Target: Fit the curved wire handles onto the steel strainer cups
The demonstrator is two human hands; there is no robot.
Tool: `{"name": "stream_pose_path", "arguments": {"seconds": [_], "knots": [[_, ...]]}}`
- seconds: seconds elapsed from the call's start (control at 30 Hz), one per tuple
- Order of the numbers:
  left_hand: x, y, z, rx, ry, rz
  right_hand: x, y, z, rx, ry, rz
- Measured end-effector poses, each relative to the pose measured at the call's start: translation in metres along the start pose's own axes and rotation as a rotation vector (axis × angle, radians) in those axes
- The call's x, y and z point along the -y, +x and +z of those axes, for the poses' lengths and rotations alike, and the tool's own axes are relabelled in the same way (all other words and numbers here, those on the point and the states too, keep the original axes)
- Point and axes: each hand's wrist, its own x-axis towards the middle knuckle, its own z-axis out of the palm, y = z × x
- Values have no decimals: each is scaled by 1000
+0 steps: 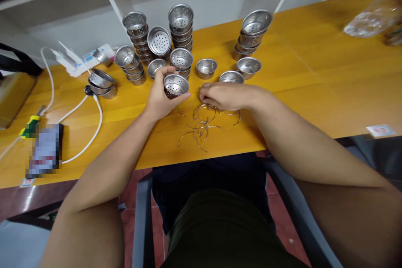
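A perforated metal strainer basket is gripped in my left hand, its open top facing up and the thumb along its near side. To the right, my right hand is low over the table with fingers curled together; whatever is between the fingertips is hidden. Just below those fingers lies a loose tangle of thin curved wire pieces. Behind my right hand stands another strainer basket, partly covered by it. Two more single baskets, one at the middle and one farther right, sit upright nearby.
Several stacks of baskets line the back, with another stack to the right. On the left are a small stack, a power strip, white cables and a blurred phone-like object. A clear plastic bag lies far right.
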Motion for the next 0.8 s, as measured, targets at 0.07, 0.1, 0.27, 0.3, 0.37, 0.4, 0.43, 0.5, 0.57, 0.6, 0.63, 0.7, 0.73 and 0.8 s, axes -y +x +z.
{"name": "stream_pose_path", "arguments": {"seconds": [0.07, 0.1, 0.27, 0.3, 0.37, 0.4, 0.43, 0.5, 0.57, 0.6, 0.63, 0.7, 0.73, 0.8], "knots": [[-2, 1, -1, 6, 0, -17, 3, -4, -6, -52, 50, 8], [-4, 2, -2, 10, -6, -22, 4, -6, -9, -89, 78, 18], [-26, 7, -10, 25, -89, -24, -11, -8, -15, -403, 360, 12], [-32, 8, -11, 36, -107, -28, -19, -6, -14, -483, 417, -16], [-41, 10, -11, 61, -144, -41, -34, 1, -9, -613, 489, -75], [-44, 11, -11, 73, -161, -49, -40, 4, -6, -656, 518, -96], [-47, 11, -10, 84, -175, -56, -45, 9, -3, -689, 549, -111], [-50, 11, -8, 109, -197, -58, -49, 17, 3, -742, 617, -121], [-53, 10, -6, 137, -216, -43, -47, 24, 9, -788, 676, -122], [-54, 9, -6, 152, -224, -37, -45, 27, 12, -803, 697, -122], [-55, 9, -5, 164, -227, -35, -42, 30, 15, -808, 714, -121], [-58, 8, -4, 165, -218, -31, -36, 32, 18, -791, 736, -121], [-59, 8, -3, 154, -207, -25, -33, 31, 19, -773, 736, -128], [-60, 8, -4, 125, -188, -16, -27, 27, 18, -732, 697, -147]]}}
